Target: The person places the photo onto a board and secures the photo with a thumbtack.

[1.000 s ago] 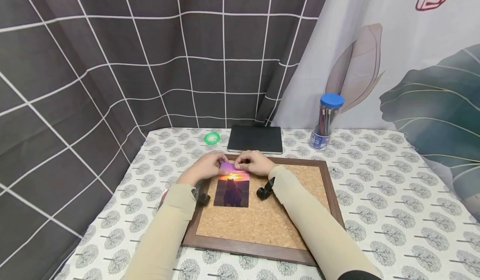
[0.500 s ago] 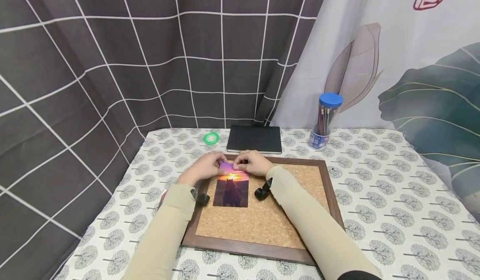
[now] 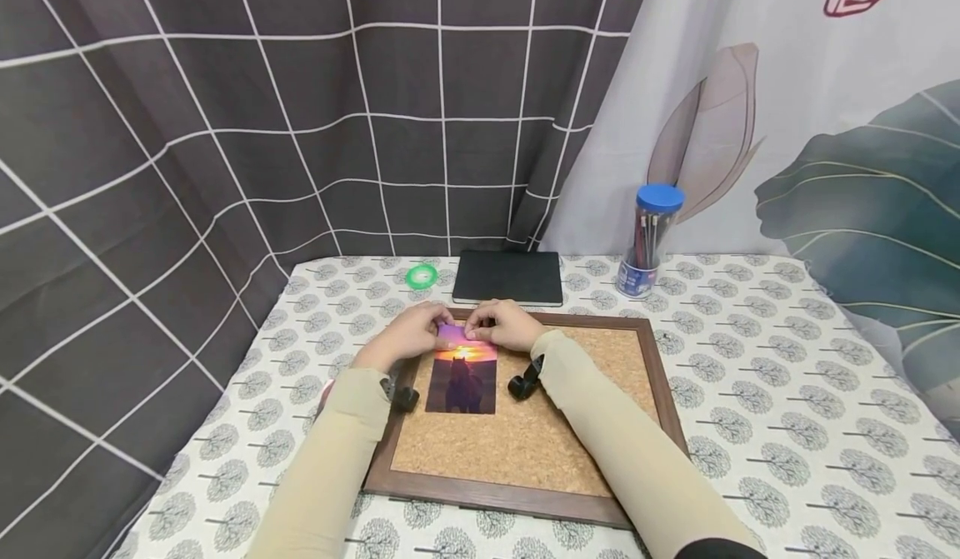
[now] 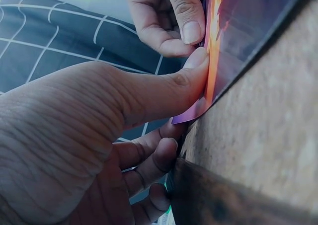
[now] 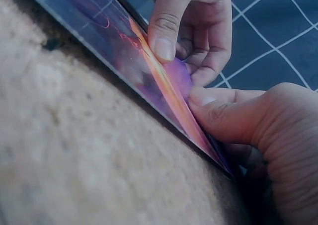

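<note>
A glossy photo point(image 3: 462, 384) of a horse silhouetted against a sunset lies at the upper left of a framed cork board point(image 3: 540, 442). My left hand point(image 3: 408, 332) pinches its top left corner, thumb on the picture side and the other fingers behind. Close beside it, my right hand point(image 3: 512, 327) holds the same top edge between thumb and fingers. In the left wrist view the photo's purple edge point(image 4: 186, 116) bends up off the cork under the left thumb. The right wrist view shows both thumbs on the purple strip point(image 5: 180, 76), almost touching each other.
Behind the board lies a black notebook point(image 3: 507, 277), with a green tape ring point(image 3: 411, 277) to its left. A clear jar point(image 3: 642, 247) of pencils with a blue lid stands at the back right. Something pinkish point(image 3: 327, 389) shows partly behind the left sleeve. Curtains hang behind the table.
</note>
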The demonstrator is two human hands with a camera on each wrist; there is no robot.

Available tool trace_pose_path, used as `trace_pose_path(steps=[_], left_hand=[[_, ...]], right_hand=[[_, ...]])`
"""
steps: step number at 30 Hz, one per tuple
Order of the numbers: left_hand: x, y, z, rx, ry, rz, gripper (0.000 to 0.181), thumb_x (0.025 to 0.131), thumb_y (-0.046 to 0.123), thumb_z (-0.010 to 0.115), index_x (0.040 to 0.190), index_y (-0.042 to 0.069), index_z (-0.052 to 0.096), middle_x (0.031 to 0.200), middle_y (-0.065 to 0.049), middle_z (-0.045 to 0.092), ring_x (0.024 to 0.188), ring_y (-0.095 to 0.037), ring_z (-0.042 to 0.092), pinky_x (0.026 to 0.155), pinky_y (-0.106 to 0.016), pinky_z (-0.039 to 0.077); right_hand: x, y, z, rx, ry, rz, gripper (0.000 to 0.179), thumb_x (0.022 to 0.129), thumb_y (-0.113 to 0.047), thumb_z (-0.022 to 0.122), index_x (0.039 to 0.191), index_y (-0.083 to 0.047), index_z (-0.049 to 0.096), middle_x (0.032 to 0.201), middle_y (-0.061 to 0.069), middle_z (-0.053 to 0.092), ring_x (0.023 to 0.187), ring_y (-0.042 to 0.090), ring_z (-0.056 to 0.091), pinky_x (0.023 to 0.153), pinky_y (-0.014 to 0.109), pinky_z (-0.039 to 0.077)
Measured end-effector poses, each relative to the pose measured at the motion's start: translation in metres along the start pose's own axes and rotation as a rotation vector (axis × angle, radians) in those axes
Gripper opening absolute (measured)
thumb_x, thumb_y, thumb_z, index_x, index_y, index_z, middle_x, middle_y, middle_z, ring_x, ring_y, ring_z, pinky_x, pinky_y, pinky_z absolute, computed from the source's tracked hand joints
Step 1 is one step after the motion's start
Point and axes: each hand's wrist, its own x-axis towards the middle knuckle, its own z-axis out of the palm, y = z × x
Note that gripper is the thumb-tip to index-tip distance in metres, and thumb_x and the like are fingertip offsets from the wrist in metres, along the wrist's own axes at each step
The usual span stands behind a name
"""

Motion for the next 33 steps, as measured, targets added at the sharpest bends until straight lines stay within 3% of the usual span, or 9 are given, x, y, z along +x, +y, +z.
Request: trace_pose_path(steps=[13, 21, 33], left_hand=[[0.0004, 0.0027, -0.0014, -0.004, 0.004, 0.011, 0.033, 0.079, 0.017, 0.084, 0.107, 0.01, 0.068, 0.097, -0.004, 0.062, 0.087, -0.018, 0.056, 0.084, -0.038, 0.049], [-0.0023, 0.0028, 0.0003, -0.025, -0.002, 0.0, 0.031, 0.079, 0.017, 0.084, 0.105, 0.008, 0.068, 0.095, -0.004, 0.061, 0.085, -0.018, 0.055, 0.082, -0.038, 0.048], [-0.0033, 0.0005, 0.0026, -0.027, 0.011, -0.001, 0.03, 0.08, 0.018, 0.085, 0.104, 0.009, 0.069, 0.093, -0.003, 0.061, 0.083, -0.017, 0.055, 0.079, -0.037, 0.048]], right_hand=[[-0.0012, 0.0025, -0.0011, -0.009, 0.013, 0.009, 0.005, 0.095, -0.023, 0.071, 0.093, -0.018, 0.074, 0.094, -0.009, 0.068, 0.078, 0.011, 0.055, 0.072, 0.03, 0.046], [-0.0016, 0.0066, 0.004, 0.008, 0.048, 0.028, 0.005, 0.091, -0.026, 0.076, 0.092, -0.023, 0.072, 0.078, -0.013, 0.064, 0.071, 0.008, 0.055, 0.065, 0.027, 0.046], [0.0002, 0.0046, 0.0045, -0.019, 0.053, 0.036, 0.006, 0.09, -0.027, 0.078, 0.088, -0.024, 0.073, 0.086, -0.014, 0.068, 0.07, 0.007, 0.054, 0.065, 0.025, 0.045]])
